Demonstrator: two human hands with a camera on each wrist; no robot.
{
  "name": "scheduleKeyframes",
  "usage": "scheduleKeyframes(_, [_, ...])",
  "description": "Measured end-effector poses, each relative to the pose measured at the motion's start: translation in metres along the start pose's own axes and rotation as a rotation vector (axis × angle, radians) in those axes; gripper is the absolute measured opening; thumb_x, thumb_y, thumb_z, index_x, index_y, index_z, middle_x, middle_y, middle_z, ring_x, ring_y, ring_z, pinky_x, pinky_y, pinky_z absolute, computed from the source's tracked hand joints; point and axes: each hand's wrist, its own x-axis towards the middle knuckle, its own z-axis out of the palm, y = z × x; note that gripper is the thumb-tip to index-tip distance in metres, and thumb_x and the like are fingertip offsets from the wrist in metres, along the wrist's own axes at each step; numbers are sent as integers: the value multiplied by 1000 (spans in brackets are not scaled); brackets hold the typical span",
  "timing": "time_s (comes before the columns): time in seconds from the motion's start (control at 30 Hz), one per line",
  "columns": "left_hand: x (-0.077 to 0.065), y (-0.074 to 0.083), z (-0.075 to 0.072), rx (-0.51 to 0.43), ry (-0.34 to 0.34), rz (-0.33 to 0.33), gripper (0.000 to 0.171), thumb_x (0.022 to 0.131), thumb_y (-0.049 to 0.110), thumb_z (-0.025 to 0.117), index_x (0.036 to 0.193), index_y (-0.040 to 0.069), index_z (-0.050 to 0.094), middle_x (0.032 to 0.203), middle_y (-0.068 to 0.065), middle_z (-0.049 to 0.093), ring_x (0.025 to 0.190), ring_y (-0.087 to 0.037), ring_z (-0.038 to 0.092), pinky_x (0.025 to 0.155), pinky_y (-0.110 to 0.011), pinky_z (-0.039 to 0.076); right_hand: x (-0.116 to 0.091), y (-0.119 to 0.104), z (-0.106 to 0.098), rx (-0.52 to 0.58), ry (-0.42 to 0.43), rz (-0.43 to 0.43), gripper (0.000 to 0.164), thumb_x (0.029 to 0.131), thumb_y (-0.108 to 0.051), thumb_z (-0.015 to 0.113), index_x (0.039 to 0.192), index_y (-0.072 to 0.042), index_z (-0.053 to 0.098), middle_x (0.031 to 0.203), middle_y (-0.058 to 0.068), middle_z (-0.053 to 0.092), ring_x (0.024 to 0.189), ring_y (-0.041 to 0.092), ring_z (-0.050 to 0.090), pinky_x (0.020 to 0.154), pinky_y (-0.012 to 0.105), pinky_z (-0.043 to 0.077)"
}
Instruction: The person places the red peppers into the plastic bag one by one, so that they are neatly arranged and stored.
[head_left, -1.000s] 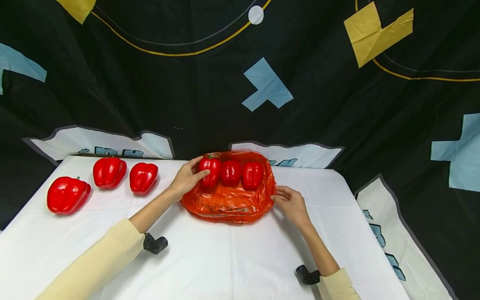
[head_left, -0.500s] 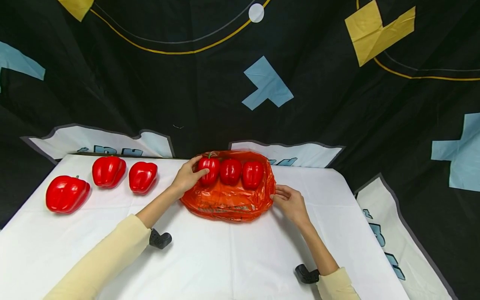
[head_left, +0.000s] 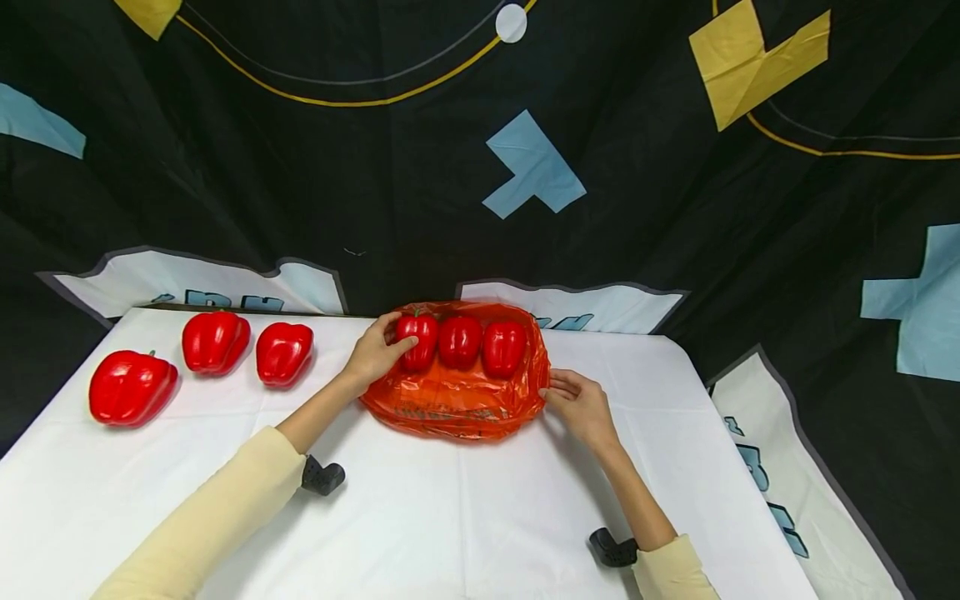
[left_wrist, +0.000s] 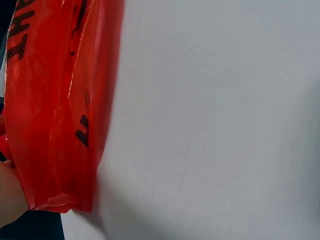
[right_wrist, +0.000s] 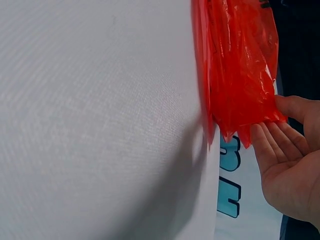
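Observation:
A red plastic bag (head_left: 450,408) with dark print lies spread on the table, its mouth facing up. Three red bell peppers sit in a row inside it toward the back. My left hand (head_left: 372,354) grips the leftmost bell pepper (head_left: 420,340), thumb in front and fingers behind. Beside it are the middle bell pepper (head_left: 460,342) and the right one (head_left: 504,348). At the bag's right edge my right hand (head_left: 583,408) pinches the plastic between thumb and fingers, as the right wrist view shows on the red bag (right_wrist: 242,70).
Three more red bell peppers lie on the left of the white-covered table (head_left: 405,525): a large one (head_left: 132,388), one behind it (head_left: 215,342) and one nearer the bag (head_left: 284,355). A black cloth backdrop (head_left: 420,192) hangs behind the table's far edge.
The front rim of the bag has shifted slightly back and my left forearm has moved a little right and away. Both hands keep their holds.

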Motion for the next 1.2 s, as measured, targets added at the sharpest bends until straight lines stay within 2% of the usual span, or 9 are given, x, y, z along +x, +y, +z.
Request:
scheduleKeyframes(0.1, [1, -1, 1, 20, 7, 3, 62, 89, 20, 60, 140, 1, 29, 136, -20, 40, 119, -33, 43, 98, -42, 37, -5, -11, 1, -9, 0, 3, 35, 83, -4, 67, 115, 7, 59, 108, 22, 62, 98, 29, 61, 76, 25, 51])
scheduleKeyframes(0.33, [0, 0, 0, 56, 18, 10, 63, 89, 20, 61, 140, -1, 30, 135, -21, 41, 118, -33, 45, 98, -43, 37, -5, -8, 1, -15, 0, -1, 35, 83, -5, 67, 115, 7, 58, 108, 22, 62, 99, 29, 61, 77, 25, 51])
scheduleKeyframes(0.57, [-5, 6, -1, 93, 6, 6, 67, 88, 21, 62, 141, -1, 28, 136, -23, 40, 119, -34, 45, 98, -43, 37, 8, 18, 0, 12, 3, 1, 37, 81, -11, 70, 114, 1, 61, 107, 17, 63, 98, 25, 62, 77, 25, 51])
scheduleKeyframes(0.73, [-13, 11, -4, 88, -29, 7, 68, 88, 21, 61, 143, 0, 26, 141, -21, 34, 124, -35, 40, 98, -43, 36, 9, 23, 1, 2, 20, -10, 34, 81, -13, 71, 112, -2, 62, 105, 12, 65, 95, 21, 63, 76, 25, 52])
scheduleKeyframes(0.97, [-29, 22, -17, 62, -65, 50, 67, 89, 23, 61, 144, 6, 26, 142, -20, 33, 126, -35, 37, 96, -43, 38, 8, 23, 2, -2, 24, -7, 33, 81, -12, 71, 111, -2, 63, 104, 12, 65, 95, 22, 63, 76, 26, 52])
scheduleKeyframes(1.2, [-45, 26, -39, 58, -73, 100, 65, 88, 27, 62, 143, 13, 29, 139, -18, 36, 124, -36, 39, 88, -45, 45, 8, 22, 1, 19, 8, 0, 38, 82, -13, 70, 116, 0, 60, 109, 16, 63, 99, 24, 62, 76, 25, 51])
